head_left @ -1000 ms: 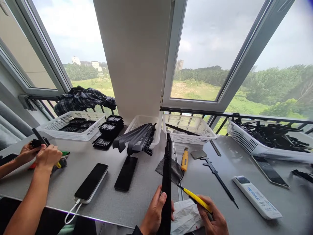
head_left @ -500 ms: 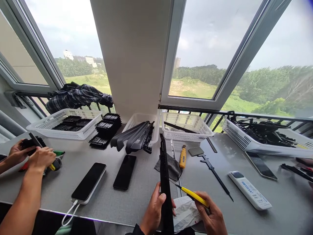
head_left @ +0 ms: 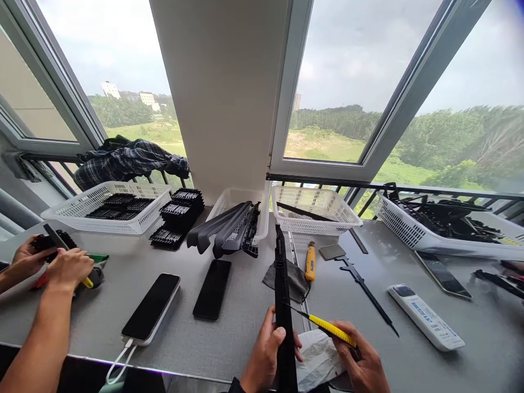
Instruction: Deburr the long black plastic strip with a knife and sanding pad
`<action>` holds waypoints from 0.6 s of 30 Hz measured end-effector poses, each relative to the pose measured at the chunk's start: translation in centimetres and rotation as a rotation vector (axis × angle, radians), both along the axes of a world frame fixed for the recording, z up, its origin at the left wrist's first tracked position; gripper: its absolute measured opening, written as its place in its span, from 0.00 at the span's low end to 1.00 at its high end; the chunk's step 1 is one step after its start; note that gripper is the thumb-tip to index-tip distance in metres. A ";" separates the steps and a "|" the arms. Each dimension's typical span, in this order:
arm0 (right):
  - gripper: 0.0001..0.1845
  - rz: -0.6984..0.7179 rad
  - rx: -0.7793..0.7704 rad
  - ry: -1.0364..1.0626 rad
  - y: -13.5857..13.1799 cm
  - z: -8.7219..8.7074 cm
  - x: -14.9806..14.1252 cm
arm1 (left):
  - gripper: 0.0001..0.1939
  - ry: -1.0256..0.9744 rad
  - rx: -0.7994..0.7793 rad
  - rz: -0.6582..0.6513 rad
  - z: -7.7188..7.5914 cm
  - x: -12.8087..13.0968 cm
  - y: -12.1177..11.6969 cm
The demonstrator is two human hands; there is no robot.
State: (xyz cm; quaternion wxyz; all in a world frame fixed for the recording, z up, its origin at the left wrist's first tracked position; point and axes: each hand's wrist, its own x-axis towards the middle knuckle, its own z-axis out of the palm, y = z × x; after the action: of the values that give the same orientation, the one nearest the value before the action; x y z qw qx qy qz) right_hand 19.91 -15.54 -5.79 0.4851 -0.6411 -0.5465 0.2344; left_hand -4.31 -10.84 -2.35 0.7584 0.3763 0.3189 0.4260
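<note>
One long black strip [head_left: 282,284] sticking up out of my left hand [head_left: 266,349], which is wrapped snugly round its lower part, thumb on the near side and fingertips showing past the other edge. One yellow knife [head_left: 331,330] in my right hand [head_left: 362,360], fingers curled firmly on the handle; on my feed the blade reaches the strip's edge just above the left grip, but I can't tell if it actually bites in. One crumpled white sheet [head_left: 317,357] sits between the two hands. Straight past the grip: one grey cloth [head_left: 297,281], one yellow-bodied tool [head_left: 311,262] at its right edge, then one flat grey plate [head_left: 332,251] and one dark caliper [head_left: 366,292] off to the right. One white handheld device [head_left: 426,316] right of my right hand. Phones, I count three: one left of the grip [head_left: 212,289], one further left with a cable [head_left: 151,305], one far right [head_left: 442,274]. Baskets, four, all white, in a row beyond the grip: far left [head_left: 143,224], nearly ahead [head_left: 245,196], slightly right [head_left: 319,226], far right [head_left: 399,224], that last one's heap too tangled to count. Way left, a co-worker's two hands [head_left: 69,267] hold one black part [head_left: 41,245].
</note>
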 end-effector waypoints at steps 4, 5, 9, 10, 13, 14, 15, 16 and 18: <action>0.25 0.076 -0.002 -0.007 0.0 0.6 -0.3 | 0.31 0.002 -0.061 0.046 0.6 -0.1 0.0; 0.25 0.093 -0.003 -0.011 0.0 0.7 -0.2 | 0.31 0.001 -0.080 0.069 0.8 -0.1 0.0; 0.25 0.143 -0.030 -0.024 -0.1 0.7 0.2 | 0.33 -0.005 -0.126 0.162 1.1 0.2 0.3; 0.25 0.145 -0.034 -0.026 -0.1 0.7 0.2 | 0.33 -0.006 -0.134 0.174 1.1 0.2 0.4; 0.25 0.119 -0.026 -0.031 -0.1 0.6 0.3 | 0.33 -0.003 -0.137 0.179 1.0 0.3 0.4; 0.25 0.109 -0.022 -0.034 -0.1 0.6 0.2 | 0.33 0.006 -0.127 0.172 0.9 0.3 0.4; 0.25 0.099 -0.016 -0.037 -0.1 0.6 0.2 | 0.32 0.017 -0.113 0.166 0.8 0.3 0.4; 0.25 0.086 -0.005 -0.040 -0.1 0.6 0.2 | 0.32 0.028 -0.097 0.160 0.7 0.3 0.3; 0.25 0.086 0.006 -0.050 -0.1 0.7 0.2 | 0.31 0.050 -0.067 0.148 0.5 0.3 0.3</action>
State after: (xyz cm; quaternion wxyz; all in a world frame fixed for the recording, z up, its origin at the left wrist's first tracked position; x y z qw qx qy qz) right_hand 20.13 -15.60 -5.10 0.4626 -0.6214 -0.5861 0.2373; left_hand -4.00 -10.56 -1.89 0.7289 0.3368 0.3787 0.4603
